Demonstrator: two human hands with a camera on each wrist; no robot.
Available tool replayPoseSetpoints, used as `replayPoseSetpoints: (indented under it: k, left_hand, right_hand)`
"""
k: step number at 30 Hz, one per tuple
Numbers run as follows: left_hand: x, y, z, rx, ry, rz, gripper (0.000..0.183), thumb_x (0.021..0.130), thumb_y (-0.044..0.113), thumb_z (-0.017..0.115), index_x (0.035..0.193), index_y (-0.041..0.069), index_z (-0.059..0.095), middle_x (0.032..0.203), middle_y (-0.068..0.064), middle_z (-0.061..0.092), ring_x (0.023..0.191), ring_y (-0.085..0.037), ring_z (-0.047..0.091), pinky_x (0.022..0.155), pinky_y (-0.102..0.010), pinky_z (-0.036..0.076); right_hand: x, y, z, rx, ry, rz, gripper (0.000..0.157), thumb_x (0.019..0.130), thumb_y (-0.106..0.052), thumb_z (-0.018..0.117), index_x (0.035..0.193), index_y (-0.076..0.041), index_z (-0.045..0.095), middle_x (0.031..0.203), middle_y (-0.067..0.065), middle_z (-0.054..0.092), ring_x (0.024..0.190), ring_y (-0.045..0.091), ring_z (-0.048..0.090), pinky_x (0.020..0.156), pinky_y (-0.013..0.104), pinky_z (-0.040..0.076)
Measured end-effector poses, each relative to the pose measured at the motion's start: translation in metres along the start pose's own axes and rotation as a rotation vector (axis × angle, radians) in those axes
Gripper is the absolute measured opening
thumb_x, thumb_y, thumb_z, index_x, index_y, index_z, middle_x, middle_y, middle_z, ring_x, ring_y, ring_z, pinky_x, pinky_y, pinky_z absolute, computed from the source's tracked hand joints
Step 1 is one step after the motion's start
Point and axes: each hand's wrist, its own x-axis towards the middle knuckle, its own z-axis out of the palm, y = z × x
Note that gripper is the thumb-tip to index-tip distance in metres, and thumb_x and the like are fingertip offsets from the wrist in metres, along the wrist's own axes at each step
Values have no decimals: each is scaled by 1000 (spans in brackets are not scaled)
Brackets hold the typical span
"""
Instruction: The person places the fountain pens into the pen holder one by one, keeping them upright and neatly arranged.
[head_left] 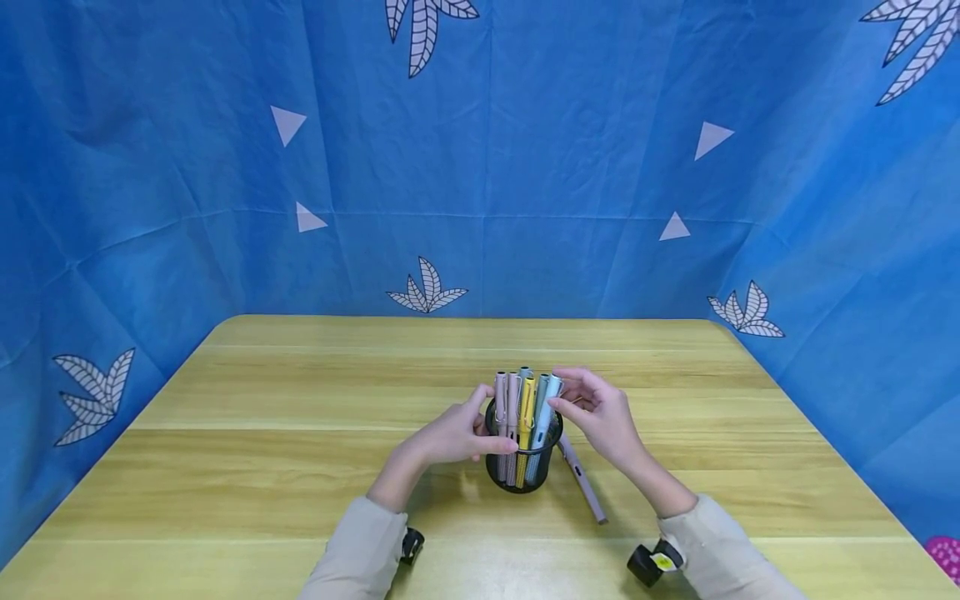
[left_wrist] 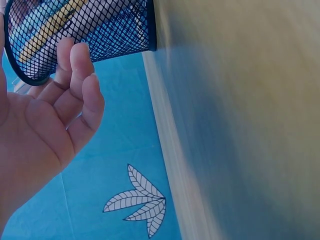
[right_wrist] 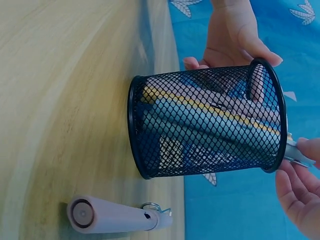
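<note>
A black mesh pen holder (head_left: 543, 469) stands upright on the table with several pens in it. Among them are two pale purple pens (head_left: 513, 404), a yellow pen (head_left: 527, 408) and grey-blue ones. My left hand (head_left: 448, 433) holds the holder at its left side, thumb on the front of the rim and fingers bent against the mesh (left_wrist: 107, 30). Between thumb and fingers, my right hand (head_left: 606, 415) pinches the top of a light blue pen (head_left: 548, 408), whose lower part is inside the holder. A pale purple pen (head_left: 583, 485) lies on the table, right of the holder.
The wooden table (head_left: 285, 467) reaches back to a blue cloth (head_left: 525, 150) with white leaf and triangle prints. Both wrists carry small black cameras (head_left: 643, 565). A pink dotted item (head_left: 945, 557) shows at the right edge.
</note>
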Motion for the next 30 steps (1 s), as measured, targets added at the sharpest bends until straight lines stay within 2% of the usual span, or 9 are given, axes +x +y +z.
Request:
replayPoseSetpoints:
  k: [4, 9, 15, 19, 24, 30]
  left_hand:
    - [0, -1, 0, 0, -3, 1, 73, 77, 39, 68, 131, 13, 26, 67, -8, 55, 62, -33, 56, 56, -33, 45]
    - [-1, 0, 1, 2, -2, 0, 73, 77, 39, 68, 131, 13, 26, 68, -9, 55, 62, -32, 56, 56, -33, 44]
    - [-1, 1, 1, -5, -4, 0, 72, 77, 38, 68, 130, 14, 27, 69, -10, 56, 62, -32, 55, 57, -34, 45]
    - [-1, 0, 1, -5, -2, -3, 73, 77, 39, 68, 131, 13, 26, 68, -9, 56, 61, -32, 55, 57, -34, 44]
    - [0, -1, 0, 5, 0, -8, 75, 76, 40, 68, 131, 13, 26, 67, -9, 54, 61, -32, 55, 56, -33, 43]
    - [0, -2, -1, -9, -1, -4, 74, 77, 38, 69, 131, 13, 26, 68, -9, 55, 62, -32, 55, 57, -34, 44]
  right_hand:
    - [-1, 2, 1, -43, -7, -26, 21, 77, 4, 66, 98, 5, 63, 75, 8, 63, 66, 8, 56, 57, 23, 48]
    - [-2, 0, 2, -64, 2, -11, 20, 77, 4, 65, 98, 4, 64, 76, 8, 63, 68, 7, 56, 58, 24, 48]
    - [-2, -21, 1, -57, 14, -13, 19, 77, 10, 63, 96, 9, 62, 78, 15, 62, 69, 12, 56, 57, 26, 48]
    - [-1, -32, 0, -45, 16, 19, 18, 78, 10, 61, 96, 13, 60, 77, 16, 61, 67, 12, 55, 56, 25, 48]
    - [-1, -32, -2, -10, 14, 66, 19, 79, 10, 59, 98, 15, 57, 78, 18, 59, 65, 19, 57, 55, 27, 50]
    - [-2, -30, -5, 27, 14, 106, 19, 82, 9, 56, 100, 15, 56, 81, 20, 59, 69, 25, 59, 57, 31, 51]
